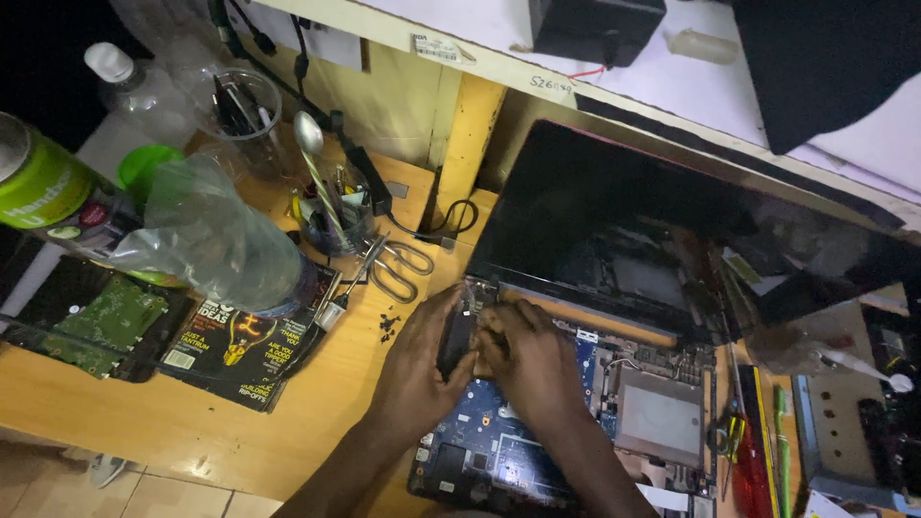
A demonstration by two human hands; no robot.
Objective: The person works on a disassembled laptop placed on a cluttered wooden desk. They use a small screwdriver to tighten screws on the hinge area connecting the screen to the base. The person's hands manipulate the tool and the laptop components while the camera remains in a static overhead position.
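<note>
Head view: an opened laptop [672, 288] sits on the wooden workbench [240, 422] with its dark screen tilted back and its base cover off, so the blue motherboard [499, 441] and a grey metal plate [660, 417] lie exposed. Both hands meet at the back left corner of the base, just in front of the hinge. The left hand [422, 369] is curled around a small black part [457, 341], which stands upright against the board's edge (what sort of part it is cannot be told in this dim light). The right hand [531, 360] lies flat over the board beside it, fingers closed down and pressing near the same part; whether it pinches anything cannot be told.

The step in hand looks like working that black part loose from, or into, its place at the corner. The next move probably calls for a steady, straight pull or push with the left hand while the right braces the board, since twisting could strain the connectors.

Round about: scissors [398, 269] lie left of the laptop, a magazine [245, 350] under a crumpled plastic bottle [216, 240], a green circuit board [101, 321] at far left, and screwdrivers [753, 451] on the right.
</note>
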